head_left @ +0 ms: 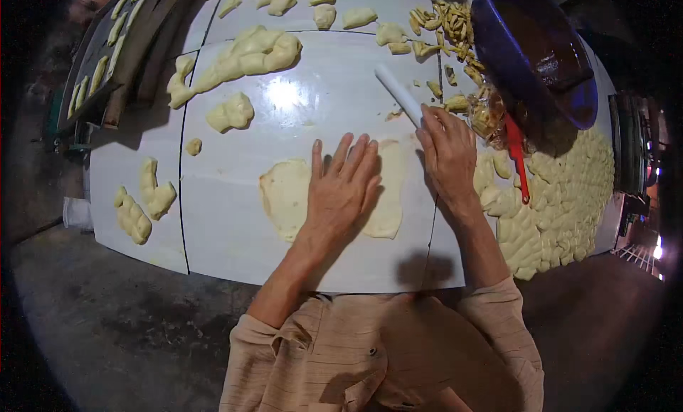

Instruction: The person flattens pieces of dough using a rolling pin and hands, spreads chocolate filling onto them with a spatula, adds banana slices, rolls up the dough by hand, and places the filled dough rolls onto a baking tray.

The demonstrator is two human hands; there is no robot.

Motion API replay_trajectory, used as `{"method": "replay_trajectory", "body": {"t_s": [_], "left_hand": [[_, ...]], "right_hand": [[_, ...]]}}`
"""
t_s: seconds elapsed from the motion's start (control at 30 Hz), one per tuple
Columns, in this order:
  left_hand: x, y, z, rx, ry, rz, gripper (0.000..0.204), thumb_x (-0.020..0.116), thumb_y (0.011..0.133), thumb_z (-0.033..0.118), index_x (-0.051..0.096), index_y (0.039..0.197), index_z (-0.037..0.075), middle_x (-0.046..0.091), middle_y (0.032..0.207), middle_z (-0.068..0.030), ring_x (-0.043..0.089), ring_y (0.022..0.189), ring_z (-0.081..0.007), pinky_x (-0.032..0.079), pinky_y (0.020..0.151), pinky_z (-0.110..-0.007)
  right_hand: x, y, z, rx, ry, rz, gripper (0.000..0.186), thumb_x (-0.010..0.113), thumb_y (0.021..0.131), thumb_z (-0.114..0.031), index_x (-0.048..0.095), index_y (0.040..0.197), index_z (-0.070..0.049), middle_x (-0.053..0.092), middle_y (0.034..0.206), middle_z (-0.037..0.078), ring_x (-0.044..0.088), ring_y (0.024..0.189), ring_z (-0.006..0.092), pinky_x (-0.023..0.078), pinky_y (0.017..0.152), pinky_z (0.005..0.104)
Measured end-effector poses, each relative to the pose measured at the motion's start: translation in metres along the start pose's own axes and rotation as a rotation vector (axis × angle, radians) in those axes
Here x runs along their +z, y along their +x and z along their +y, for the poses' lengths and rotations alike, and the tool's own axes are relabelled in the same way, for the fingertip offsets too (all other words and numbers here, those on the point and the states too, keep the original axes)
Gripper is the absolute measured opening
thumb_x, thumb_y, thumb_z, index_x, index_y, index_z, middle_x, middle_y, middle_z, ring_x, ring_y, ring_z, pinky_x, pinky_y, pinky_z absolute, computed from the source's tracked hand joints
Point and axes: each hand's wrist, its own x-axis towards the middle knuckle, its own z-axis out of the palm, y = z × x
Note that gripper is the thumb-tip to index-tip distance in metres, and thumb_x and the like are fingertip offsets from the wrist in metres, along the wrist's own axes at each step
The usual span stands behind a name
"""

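A flattened sheet of pale dough (286, 195) lies on the white tabletop (228, 241) in front of me. My left hand (343, 188) rests flat on the middle of that sheet, fingers spread. Just to its right, my right hand (447, 152) grips the near end of a white rolling pin (397, 92) that angles away toward the upper left. The part of the dough under my palms is hidden.
Lumps of dough (242, 56) lie at the back and at the left (146, 202). Several small flattened dough pieces (562, 206) cover the right side. A dark blue bowl (533, 49), a red-handled tool (518, 159), cut strips (448, 24) and a tray of shaped pieces (99, 56) stand around.
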Motion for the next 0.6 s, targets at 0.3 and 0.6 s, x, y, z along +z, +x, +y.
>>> {"method": "replay_trajectory", "body": {"t_s": [0.3, 0.6], "left_hand": [[0.03, -0.001, -0.001, -0.099, 0.12, -0.105, 0.087, 0.046, 0.097, 0.066, 0.036, 0.158, 0.003, 0.033, 0.166, -0.014, 0.025, 0.155, -0.0319, 0.006, 0.118, -0.074], [0.009, -0.052, 0.024, -0.023, 0.041, -0.213, 0.077, 0.053, 0.101, 0.047, 0.033, 0.157, -0.002, 0.028, 0.166, -0.022, 0.024, 0.155, -0.0356, 0.011, 0.119, -0.072]], "right_hand": [[0.011, -0.047, -0.022, -0.071, 0.096, -0.415, 0.082, 0.051, 0.098, -0.06, 0.042, 0.153, 0.0, 0.042, 0.16, 0.019, 0.033, 0.152, 0.0306, 0.012, 0.125, 0.0587], [-0.026, -0.094, -0.04, -0.171, 0.286, -0.417, 0.078, 0.055, 0.097, -0.057, 0.045, 0.151, -0.001, 0.043, 0.157, 0.021, 0.037, 0.149, 0.036, 0.019, 0.121, 0.0633]]}}
